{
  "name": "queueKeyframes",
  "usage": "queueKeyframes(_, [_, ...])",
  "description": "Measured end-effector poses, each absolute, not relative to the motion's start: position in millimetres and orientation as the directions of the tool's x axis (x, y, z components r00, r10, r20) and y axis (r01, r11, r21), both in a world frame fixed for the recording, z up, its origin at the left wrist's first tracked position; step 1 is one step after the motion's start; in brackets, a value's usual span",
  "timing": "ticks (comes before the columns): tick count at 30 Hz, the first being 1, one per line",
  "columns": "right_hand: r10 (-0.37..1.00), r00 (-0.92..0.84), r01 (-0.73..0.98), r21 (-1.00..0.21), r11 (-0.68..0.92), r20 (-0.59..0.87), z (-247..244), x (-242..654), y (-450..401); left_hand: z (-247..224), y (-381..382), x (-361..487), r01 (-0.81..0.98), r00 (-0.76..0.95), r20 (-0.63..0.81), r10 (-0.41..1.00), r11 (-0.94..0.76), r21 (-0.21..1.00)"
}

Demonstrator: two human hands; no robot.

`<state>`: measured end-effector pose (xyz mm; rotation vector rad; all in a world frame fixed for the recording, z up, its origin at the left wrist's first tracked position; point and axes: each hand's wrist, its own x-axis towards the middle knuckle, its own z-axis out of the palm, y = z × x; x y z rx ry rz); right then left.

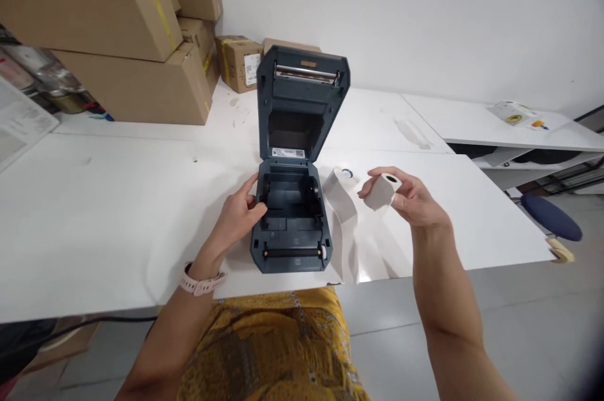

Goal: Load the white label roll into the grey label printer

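Note:
A dark grey label printer (292, 225) stands on the white table with its lid (302, 99) raised, so the hollow bay and the black roller at its front show. My left hand (238, 215) grips the printer's left side wall, thumb over the rim. To the right of the printer, my right hand (410, 196) holds a small white label roll (383, 192) by its sides, the dark core facing up. Between them lies another white roll (344, 175), its long loose strip (343, 212) running to the table's front edge.
Cardboard boxes (141, 83) are stacked at the back left, with a smaller taped box (238, 64) behind the printer. A white shelf (509, 130) stands at the right, near a blue stool (552, 217).

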<state>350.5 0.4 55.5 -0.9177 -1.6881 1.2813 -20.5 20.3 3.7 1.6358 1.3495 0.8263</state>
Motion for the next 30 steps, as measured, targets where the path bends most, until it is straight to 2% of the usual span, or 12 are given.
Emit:
queueKeyframes(3, [0.664,-0.730,0.103,-0.935,0.340,0.161,95,301,12,5,20,-20,0.434,0.200,0.001,0.980,-0.089,0.897])
queueKeyframes(6, [0.518,-0.855,0.272,-0.825,0.496,0.030,100,250,36,6,20,-20,0.444,0.206,0.000,0.978,-0.094,0.891])
queueKeyframes(9, [0.541,-0.830,0.505,-0.590,0.630,-0.134,84,218,53,8,19,-20,0.450,0.222,-0.001,0.975,-0.102,0.887])
queueKeyframes(11, [0.573,-0.794,0.597,-0.444,0.668,-0.204,73,208,54,9,18,-20,0.457,0.224,0.007,0.974,-0.112,0.883])
queueKeyframes(16, [0.664,-0.724,0.690,-0.212,0.692,-0.188,59,202,39,11,18,-20,0.483,0.224,0.029,0.974,-0.137,0.865])
queueKeyframes(19, [0.695,-0.714,0.695,-0.198,0.691,-0.082,54,201,28,12,18,-20,0.493,0.222,0.028,0.975,-0.138,0.859])
queueKeyframes(24, [0.689,-0.698,0.645,-0.246,0.723,0.195,49,206,-5,13,17,-19,0.501,0.217,0.027,0.976,-0.135,0.855])
queueKeyframes(27, [0.703,-0.663,0.649,-0.272,0.711,0.255,45,208,-35,13,17,-19,0.509,0.217,0.024,0.976,-0.134,0.850])
queueKeyframes(30, [0.717,-0.649,0.676,-0.241,0.697,0.253,41,210,-60,12,17,-19,0.509,0.215,0.023,0.976,-0.132,0.851])
